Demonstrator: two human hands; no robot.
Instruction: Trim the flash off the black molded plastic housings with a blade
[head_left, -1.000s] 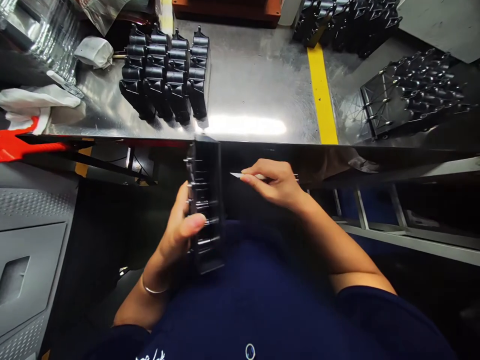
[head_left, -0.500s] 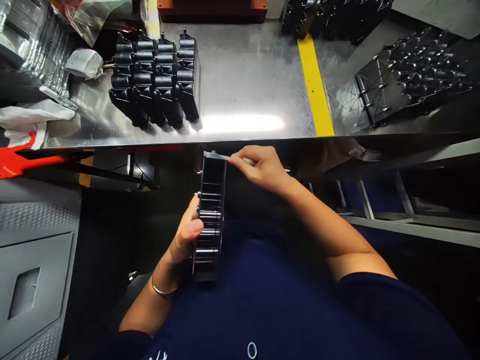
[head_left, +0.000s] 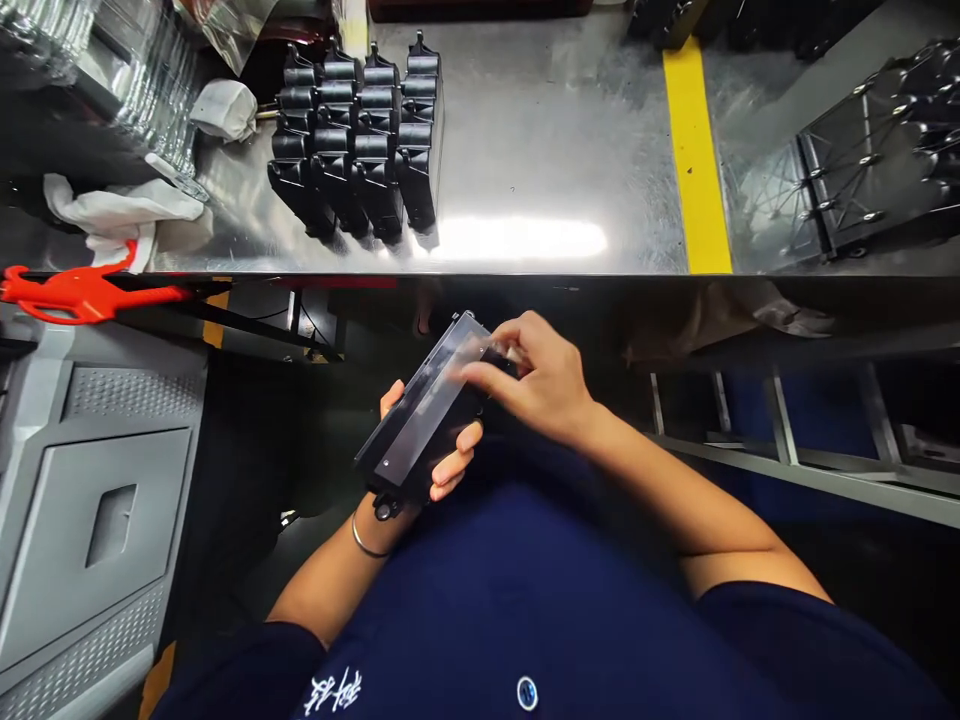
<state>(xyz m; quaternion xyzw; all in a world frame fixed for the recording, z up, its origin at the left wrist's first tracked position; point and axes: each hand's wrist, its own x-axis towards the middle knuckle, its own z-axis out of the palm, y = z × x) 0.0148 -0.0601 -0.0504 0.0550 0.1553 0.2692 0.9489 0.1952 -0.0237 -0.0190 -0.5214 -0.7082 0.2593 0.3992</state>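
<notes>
My left hand (head_left: 454, 465) is closed around a black plastic housing (head_left: 405, 485), with fingertips curled over its right side. The housing is tilted, its upper end to the right, and a long clear, glossy face (head_left: 431, 405) is turned towards me. At the upper right end, my right hand (head_left: 544, 375) is closed, thumb and fingers pinched by the housing's edge. Between its fingers a bit of a slim pale tool (head_left: 516, 353) shows, mostly hidden and blurred.
On the metal bench (head_left: 540, 150) stand several similar black housings (head_left: 360, 140) in rows. A white cloth (head_left: 124, 205) lies at left, above a red plastic tool (head_left: 82, 295) at the edge. Yellow tape (head_left: 697, 160) crosses the bench, with black ribbed parts (head_left: 862, 160) at right.
The housing has turned from upright, with its ribbed side showing, to a slant with its clear face up. My right hand has moved slightly down and right, still by its upper end.
</notes>
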